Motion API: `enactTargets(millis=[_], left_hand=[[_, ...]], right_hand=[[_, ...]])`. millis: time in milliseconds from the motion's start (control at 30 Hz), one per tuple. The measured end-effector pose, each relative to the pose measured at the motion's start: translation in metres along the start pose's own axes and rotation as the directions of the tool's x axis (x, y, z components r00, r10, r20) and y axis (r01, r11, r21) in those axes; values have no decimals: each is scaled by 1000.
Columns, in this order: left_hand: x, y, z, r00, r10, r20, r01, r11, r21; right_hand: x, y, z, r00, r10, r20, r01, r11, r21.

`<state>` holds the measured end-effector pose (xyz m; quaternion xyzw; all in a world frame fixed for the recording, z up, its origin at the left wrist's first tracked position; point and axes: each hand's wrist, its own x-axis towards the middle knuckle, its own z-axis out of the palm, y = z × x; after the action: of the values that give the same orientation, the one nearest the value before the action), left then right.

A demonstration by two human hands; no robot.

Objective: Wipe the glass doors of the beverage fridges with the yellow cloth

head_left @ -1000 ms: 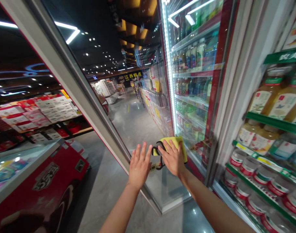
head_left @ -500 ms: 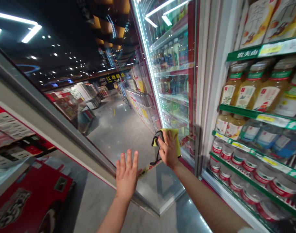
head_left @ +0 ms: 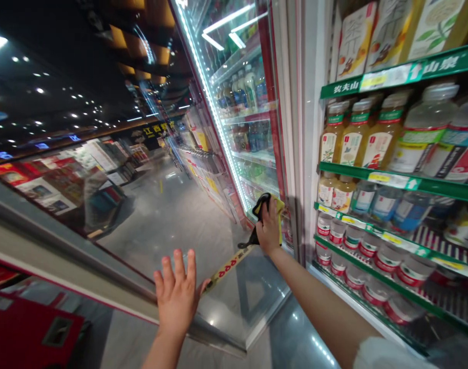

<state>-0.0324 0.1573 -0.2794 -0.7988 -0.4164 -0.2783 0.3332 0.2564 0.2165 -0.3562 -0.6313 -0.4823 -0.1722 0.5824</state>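
A glass door (head_left: 149,225) with a pale metal frame stands open in front of me. My left hand (head_left: 177,294) lies on it near the lower left of the frame, fingers spread and holding nothing. With my right hand (head_left: 268,229) I press a yellow cloth with black edging (head_left: 262,202) against the glass, close to the hinge side. Part of the cloth is hidden behind my fingers, and a dark corner hangs loose to the left. Between the hands, a yellowish strip with red marks (head_left: 230,267) runs across the lower glass.
Shelves of bottled drinks (head_left: 359,138) with green price rails fill the right side. Through the glass appear another lit cooler (head_left: 237,118) and a grey aisle floor (head_left: 168,205). A red box (head_left: 26,328) stands at lower left.
My right hand has moved the cloth toward the hinge side of the glass, and the cloth is more bunched. My view has turned right; the left hand remains flat on the door.
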Motion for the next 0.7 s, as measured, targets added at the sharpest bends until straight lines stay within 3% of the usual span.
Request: enactTargets(millis=[100, 233, 333, 433, 533, 633, 700], left_hand=[[-2, 1, 6, 1000, -13, -15, 13, 1000, -2], [-4, -1, 11, 999, -18, -29, 19, 999, 39], [-7, -5, 13, 1000, -14, -24, 15, 999, 48], [-8, -8, 13, 1000, 5, -17, -4, 998, 62], [-6, -6, 11, 999, 10, -49, -6, 997, 82], [-6, -2, 10, 996, 8, -84, -2, 998, 70], [-9, -2, 11, 997, -31, -66, 31, 999, -10]], right_hand=[[-10, 21, 5, 989, 118, -95, -118, 993, 9], [-23, 24, 4, 998, 51, -30, -51, 999, 3], [13, 34, 1, 1000, 5, 9, -5, 1000, -1], [44, 56, 0, 995, 92, -30, -94, 993, -70], [29, 69, 3, 982, 181, -52, -186, 974, -125], [2, 63, 7, 982, 188, -28, -190, 972, -140], [4, 56, 8, 981, 191, -14, -192, 976, -105]])
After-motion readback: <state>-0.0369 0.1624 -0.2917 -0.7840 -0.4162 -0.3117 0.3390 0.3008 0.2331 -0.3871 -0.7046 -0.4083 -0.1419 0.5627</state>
